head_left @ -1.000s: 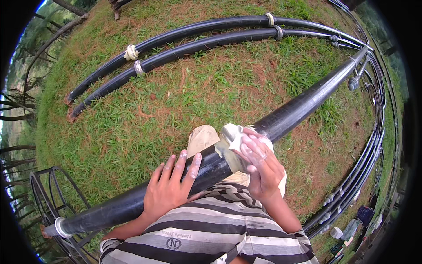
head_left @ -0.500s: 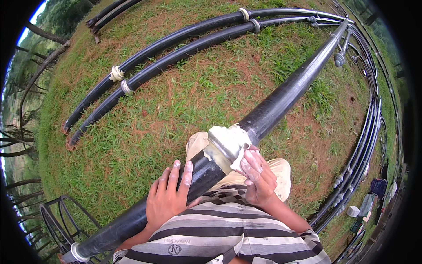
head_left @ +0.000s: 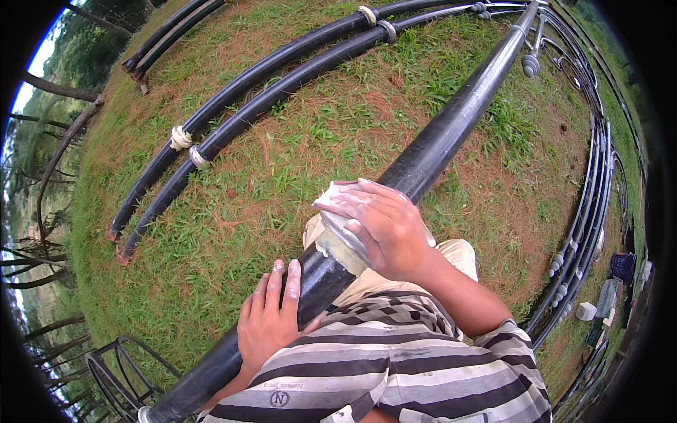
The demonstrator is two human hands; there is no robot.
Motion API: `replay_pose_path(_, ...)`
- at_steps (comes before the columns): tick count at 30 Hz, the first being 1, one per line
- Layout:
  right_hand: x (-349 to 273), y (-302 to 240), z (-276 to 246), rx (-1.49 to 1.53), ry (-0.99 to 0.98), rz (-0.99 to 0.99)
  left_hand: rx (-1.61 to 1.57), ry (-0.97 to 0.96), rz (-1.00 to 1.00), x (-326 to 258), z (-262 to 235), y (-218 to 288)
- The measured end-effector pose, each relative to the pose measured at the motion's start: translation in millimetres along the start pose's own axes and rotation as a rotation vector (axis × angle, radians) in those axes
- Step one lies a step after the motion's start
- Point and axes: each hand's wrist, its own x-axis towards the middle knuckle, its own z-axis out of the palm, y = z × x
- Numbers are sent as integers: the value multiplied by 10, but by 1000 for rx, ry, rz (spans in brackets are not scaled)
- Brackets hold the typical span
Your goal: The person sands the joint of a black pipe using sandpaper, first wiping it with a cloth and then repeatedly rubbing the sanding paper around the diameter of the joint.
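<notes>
A long black pole (head_left: 451, 144) runs diagonally in front of me, across my lap. Around its middle is a raised collar (head_left: 338, 248) coated with cream-coloured putty. My right hand (head_left: 388, 229) lies over the top of this collar, pressing a thin flat piece (head_left: 330, 197) smeared with putty against it. The fingers hide most of that piece, so its exact kind is unclear. Further down the pole, my left hand (head_left: 271, 310) rests on the black surface with fingers stretched out. White residue marks the fingertips of both hands.
Two more black poles (head_left: 264, 88) with putty-coated rings lie on the grass beyond. Several thin poles (head_left: 589, 204) curve along the right, near a dark blue container (head_left: 622, 266) and a white block (head_left: 586, 311). A black metal frame (head_left: 120, 359) stands at lower left.
My right hand has moved up and left, from the collar's right side to over its top, carrying the thin piece. The left hand stays on the pole. The view has shifted slightly.
</notes>
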Motion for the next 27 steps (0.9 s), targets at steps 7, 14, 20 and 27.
replay_pose_path(7, -656, -128, -25, -111, 219, -5, 2, 26, 22, -37, 45, -35)
replay_pose_path(14, -130, 114, -96, -118, 96, -74, -10, -10, 7, -23, -25, -40)
replay_pose_path(20, -246, 34, -219, -237, 67, -3, 2, -4, 39, -6, -1, -59)
replay_pose_path(27, -187, 55, -178, -135, 42, -23, -19, -20, 20, -28, -2, -85)
